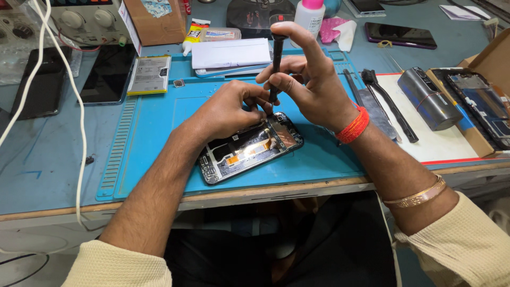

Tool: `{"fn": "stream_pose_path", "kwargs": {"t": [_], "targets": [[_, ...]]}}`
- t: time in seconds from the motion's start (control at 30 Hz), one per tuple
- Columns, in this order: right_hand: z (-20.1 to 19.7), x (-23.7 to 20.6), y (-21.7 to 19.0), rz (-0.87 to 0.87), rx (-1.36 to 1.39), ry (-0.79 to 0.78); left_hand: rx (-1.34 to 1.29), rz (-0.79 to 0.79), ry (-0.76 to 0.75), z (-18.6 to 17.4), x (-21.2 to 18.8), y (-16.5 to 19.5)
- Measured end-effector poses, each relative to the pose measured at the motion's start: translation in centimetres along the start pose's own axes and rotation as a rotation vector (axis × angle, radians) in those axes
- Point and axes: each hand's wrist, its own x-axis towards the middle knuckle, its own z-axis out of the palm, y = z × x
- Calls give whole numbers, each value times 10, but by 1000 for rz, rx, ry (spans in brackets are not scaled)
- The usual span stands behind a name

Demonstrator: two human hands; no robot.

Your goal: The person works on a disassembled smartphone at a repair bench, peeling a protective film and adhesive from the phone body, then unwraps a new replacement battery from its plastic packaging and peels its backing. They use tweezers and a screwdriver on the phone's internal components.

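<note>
Opened phone (249, 151) on blue mat (154, 133): light, thin, exposed board likely fragile; hold by frame edges. L hand (228, 109) pinches its top edge, R hand (308, 79) closed on upright black screwdriver (276, 64), tip at phone.

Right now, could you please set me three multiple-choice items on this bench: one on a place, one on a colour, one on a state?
1. Where does the opened phone lie?
A. on the blue mat
B. in the cardboard box
C. on the white sheet

2. What colour is the thread band on the right wrist?
A. green
B. orange-red
C. black

3. How is the screwdriver held?
A. lying flat
B. upright in the right hand
C. in the left hand alone

Key: 1 A, the phone rests on the mat; 2 B, the band is orange-red; 3 B, the right-hand fingers grip the shaft, forefinger on top.
</note>
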Motion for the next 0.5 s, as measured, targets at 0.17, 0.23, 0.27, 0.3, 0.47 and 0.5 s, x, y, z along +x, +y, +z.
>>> {"fn": "stream_pose_path", "kwargs": {"t": [0.17,0.23,0.27,0.3,0.47,0.5], "targets": [[0,-3,3,22,55,-18,-5,-37,5,1,0,1],[-1,-3,4,38,97,-24,1,-23,8,1,-1,0],[-1,-4,4,42,68,-17,7,-16,10,1,-1,-1],[-1,-5,3,44,37,-9,15,-7,13,1,-1,-1],[0,-4,3,33,-156,77,-6,-41,5,1,1,-3],[1,-5,3,53,-154,93,-1,-43,10,1,1,-3]]}}
